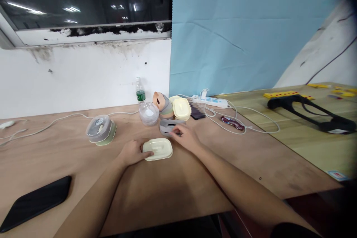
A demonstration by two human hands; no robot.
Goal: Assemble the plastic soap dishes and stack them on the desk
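A shallow pale yellow plastic container [159, 148] with rounded corners lies on the wooden table. My left hand [134, 152] grips its left edge, the thumb over the rim. Just behind it, a grey paper sleeve [166, 128] with a dark slot rests on the table. My right hand [184, 136] is at the sleeve's right end, its fingers bent in a pinch on it. Beyond the sleeve are stacked clear round lids [148, 114], an orange sleeve [160, 100] standing among other sleeves, and a stack of pale yellow containers [182, 108].
To the left stands a lidded container [100, 131] with a green base. A black phone-like slab [37, 202] lies front left. At the back are a water bottle [140, 91], a power strip [213, 101] with loose white cables, and a dark red patterned object [232, 123].
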